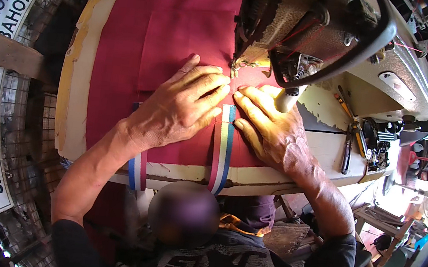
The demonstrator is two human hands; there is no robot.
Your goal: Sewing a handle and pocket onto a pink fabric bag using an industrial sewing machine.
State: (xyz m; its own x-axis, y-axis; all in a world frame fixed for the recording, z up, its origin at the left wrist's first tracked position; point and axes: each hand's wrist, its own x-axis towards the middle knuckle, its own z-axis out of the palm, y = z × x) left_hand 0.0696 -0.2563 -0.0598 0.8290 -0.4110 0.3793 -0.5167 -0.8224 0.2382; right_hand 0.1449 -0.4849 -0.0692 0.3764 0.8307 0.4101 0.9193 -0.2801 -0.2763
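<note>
I press my left hand [177,108] and right hand [272,129] flat, fingers spread, gripping nothing, pinning maroon cloth [146,36] to the counter [76,112]; the striped ribbon [222,145] runs between them, probably toward the sewing machine [341,37] needle.

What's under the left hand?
The left hand lies flat on maroon fabric, beside the striped ribbon. A second striped ribbon emerges below the wrist; its run under the hand is covered. The right hand presses alongside.
</note>
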